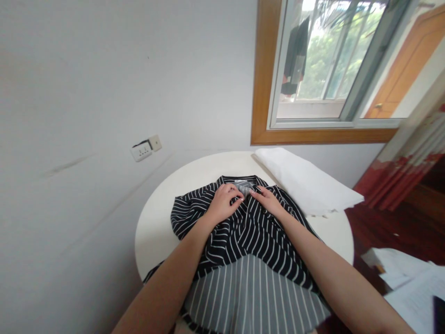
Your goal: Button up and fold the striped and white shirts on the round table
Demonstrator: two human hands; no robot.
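A black shirt with white stripes [257, 227] lies spread in the lower centre of the frame, its collar toward the middle and its paler grey inner side showing at the bottom edge. It rests on a round white worktop [156, 232]. Both hands touch it just below the collar: the left hand [224, 202] has bent fingers, thumb and index tips close together, while the right hand [268, 200] sets its thumb on the front edge. Whether either pinches the fabric, I cannot tell. A folded white cloth [302, 181] lies right of centre, overhanging the worktop's edge. White papers [405, 273] sit lower right.
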